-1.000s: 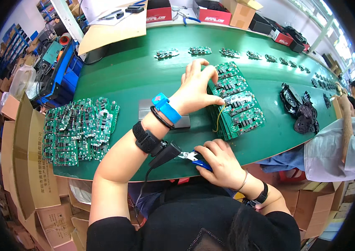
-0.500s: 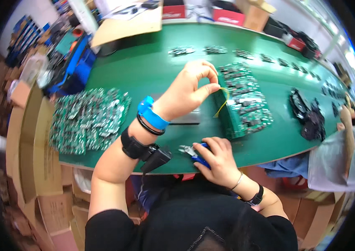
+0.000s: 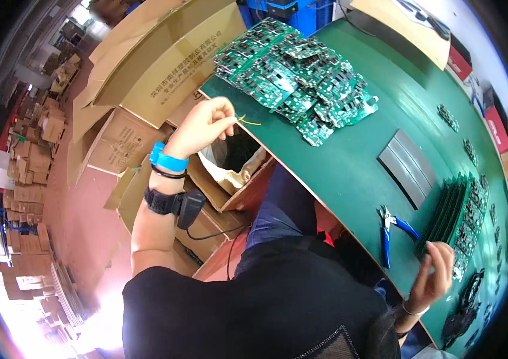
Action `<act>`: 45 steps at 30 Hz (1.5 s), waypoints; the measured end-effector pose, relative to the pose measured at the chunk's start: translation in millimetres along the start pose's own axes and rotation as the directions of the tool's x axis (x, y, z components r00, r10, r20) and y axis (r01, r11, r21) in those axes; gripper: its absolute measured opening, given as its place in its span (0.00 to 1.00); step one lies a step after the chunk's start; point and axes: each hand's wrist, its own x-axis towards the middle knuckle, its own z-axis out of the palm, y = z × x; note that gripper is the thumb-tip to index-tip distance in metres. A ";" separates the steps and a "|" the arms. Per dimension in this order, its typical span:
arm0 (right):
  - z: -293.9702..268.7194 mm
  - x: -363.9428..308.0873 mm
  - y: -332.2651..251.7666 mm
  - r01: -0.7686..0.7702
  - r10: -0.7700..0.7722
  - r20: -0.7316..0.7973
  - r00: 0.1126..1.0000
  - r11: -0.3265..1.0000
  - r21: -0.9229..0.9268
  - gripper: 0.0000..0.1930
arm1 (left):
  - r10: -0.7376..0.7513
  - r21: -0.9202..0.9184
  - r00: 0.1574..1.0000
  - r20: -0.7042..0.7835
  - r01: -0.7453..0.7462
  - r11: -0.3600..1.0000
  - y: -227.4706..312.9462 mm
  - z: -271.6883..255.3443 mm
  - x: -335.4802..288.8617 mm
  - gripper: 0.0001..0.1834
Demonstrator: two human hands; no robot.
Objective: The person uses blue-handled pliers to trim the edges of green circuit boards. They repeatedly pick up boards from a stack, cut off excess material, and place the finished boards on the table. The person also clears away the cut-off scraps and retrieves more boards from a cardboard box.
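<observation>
Since the earlier frame, the left hand (image 3: 206,125) has carried the yellow wire (image 3: 250,122) well to the left of the upright stack of circuit boards (image 3: 458,209), and the right hand (image 3: 436,275) has let go of the nippers (image 3: 389,221); the view has swung left too.

Nearest, the right hand is at the stack's near end, loosely part-open with fingers half curled and nothing seen in them; whether it touches the boards I cannot tell. The left hand, well left of the stack by the table's edge, has thumb and forefinger pinched together on the wire, near an open carton (image 3: 248,191). The nippers lie just left of the stack, handles spread.

For so thin a wire, a firm fingertip pinch should serve best, its free end kept clear of the loose boards, where it might snag.

Farther off, a grey slab (image 3: 408,167) lies just left of the stack's far end, a heap of loose boards (image 3: 301,84) well left of it, and single boards (image 3: 470,152) beyond.
</observation>
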 end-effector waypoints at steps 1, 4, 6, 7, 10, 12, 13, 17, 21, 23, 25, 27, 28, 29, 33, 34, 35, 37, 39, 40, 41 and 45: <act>-7.6 0.4 4.7 0.023 -0.025 -0.044 0.999 0.999 -0.040 0.10 | -0.026 0.005 0.999 -0.026 0.026 1.000 -26.1 -2.3 2.0 0.03; -27.8 1.6 21.2 -0.079 0.046 -0.138 0.989 0.967 -0.242 0.11 | 0.058 0.276 0.976 -0.208 0.001 0.961 -108.9 10.3 23.7 0.04; -38.2 7.5 19.4 -0.233 0.159 -0.203 0.966 0.875 -0.425 0.15 | -0.026 0.703 0.976 -0.216 0.174 0.690 -120.3 30.6 43.6 0.09; -41.3 11.9 21.3 -0.334 0.236 -0.250 0.939 0.796 -0.504 0.19 | 0.005 0.757 0.983 -0.182 0.137 0.639 -112.4 40.2 41.9 0.12; -37.5 24.2 31.9 -0.350 0.297 -0.192 0.935 0.699 -0.624 0.38 | -0.012 0.699 0.987 -0.158 0.120 0.705 -77.0 53.2 22.8 0.13; -30.3 22.6 38.3 -0.369 0.352 -0.155 0.923 0.699 -0.612 0.46 | 0.073 0.746 0.997 -0.020 -0.033 0.665 -68.8 64.3 17.2 0.17; -28.3 22.2 37.5 -0.410 0.404 -0.145 0.903 0.710 -0.572 0.49 | 0.050 0.814 0.998 0.048 -0.068 0.576 -44.0 67.6 13.5 0.17; -23.3 12.7 40.2 -0.465 0.480 -0.161 0.863 0.627 -0.625 0.46 | 0.030 0.268 0.814 0.580 -0.225 0.937 48.5 89.6 -0.6 0.13; -24.6 14.9 36.6 -0.520 0.515 -0.179 0.839 0.659 -0.543 0.45 | 0.611 -0.358 0.350 0.710 -0.569 0.741 124.0 151.9 20.5 0.16; -25.6 17.8 34.8 -0.549 0.537 -0.179 0.824 0.681 -0.485 0.45 | 0.676 -0.501 0.309 0.669 -0.485 0.717 145.4 201.1 39.1 0.21; -22.7 15.1 35.8 -0.559 0.541 -0.205 0.816 0.646 -0.521 0.46 | 0.458 -0.539 0.457 0.763 0.056 0.841 178.3 248.7 46.6 0.30; -19.9 11.0 36.4 -0.572 0.550 -0.233 0.802 0.593 -0.568 0.46 | 0.296 -0.500 0.490 0.820 0.363 0.786 209.3 284.6 49.8 0.37; -16.3 12.0 36.0 -0.572 0.551 -0.242 0.799 0.570 -0.590 0.46 | 0.256 -0.477 0.504 0.825 0.378 0.793 217.8 298.8 52.6 0.38; -17.4 11.0 35.2 -0.578 0.557 -0.258 0.789 0.533 -0.618 0.46 | 0.221 -0.451 0.504 0.835 0.396 0.800 222.3 314.2 57.4 0.40; -23.2 11.0 37.1 -0.599 0.588 -0.233 0.775 0.565 -0.567 0.46 | 0.321 -0.467 0.357 0.877 0.478 0.744 225.0 355.0 69.5 0.47; -24.5 9.9 38.1 -0.602 0.588 -0.236 0.774 0.567 -0.562 0.45 | 0.351 -0.487 0.348 0.869 0.487 0.724 226.4 359.2 68.3 0.47; -26.2 9.1 39.6 -0.604 0.587 -0.239 0.774 0.569 -0.558 0.45 | 0.378 -0.504 0.336 0.863 0.506 0.700 227.3 364.3 67.5 0.47; -30.1 6.1 44.5 -0.616 0.586 -0.257 0.768 0.567 -0.547 0.44 | 0.429 -0.536 0.321 0.844 0.540 0.649 230.6 374.0 66.4 0.47; -36.6 0.6 53.3 -0.635 0.587 -0.287 0.757 0.558 -0.534 0.44 | 0.449 -0.557 0.330 0.830 0.536 0.634 238.1 382.2 64.2 0.47; -41.7 -1.7 57.1 -0.653 0.592 -0.304 0.747 0.567 -0.501 0.43 | 0.435 -0.550 0.337 0.835 0.541 0.636 241.8 385.9 64.2 0.47; -46.3 -3.0 60.7 -0.670 0.597 -0.319 0.736 0.577 -0.467 0.42 | 0.421 -0.544 0.344 0.839 0.546 0.637 244.8 388.5 64.6 0.47; -67.0 -3.4 59.6 -0.623 0.485 -0.408 0.774 0.699 -0.352 0.39 | 0.432 -0.573 0.377 0.819 0.553 0.605 239.9 392.5 70.1 0.41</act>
